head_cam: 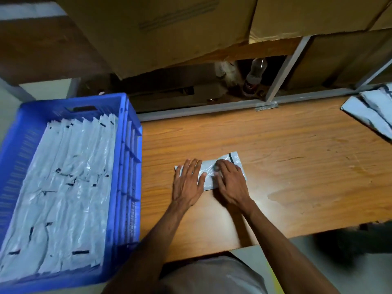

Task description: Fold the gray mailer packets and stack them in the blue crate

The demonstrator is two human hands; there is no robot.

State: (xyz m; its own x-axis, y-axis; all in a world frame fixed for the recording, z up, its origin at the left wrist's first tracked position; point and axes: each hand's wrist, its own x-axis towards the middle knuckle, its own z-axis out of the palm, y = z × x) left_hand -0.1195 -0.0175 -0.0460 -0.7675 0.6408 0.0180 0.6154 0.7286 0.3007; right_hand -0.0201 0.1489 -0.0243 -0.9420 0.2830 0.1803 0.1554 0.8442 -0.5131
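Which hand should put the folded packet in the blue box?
Probably the left hand. It already presses on the packet, on the side nearer the crate, which stands to the person's left. The right hand would have to cross over.

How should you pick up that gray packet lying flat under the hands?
Probably pinch the gray packet's far right corner, coming from the right. It lies flat on the table, and that corner pokes out past the right hand.

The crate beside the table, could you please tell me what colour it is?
Blue, seen clearly in the head view: the crate.
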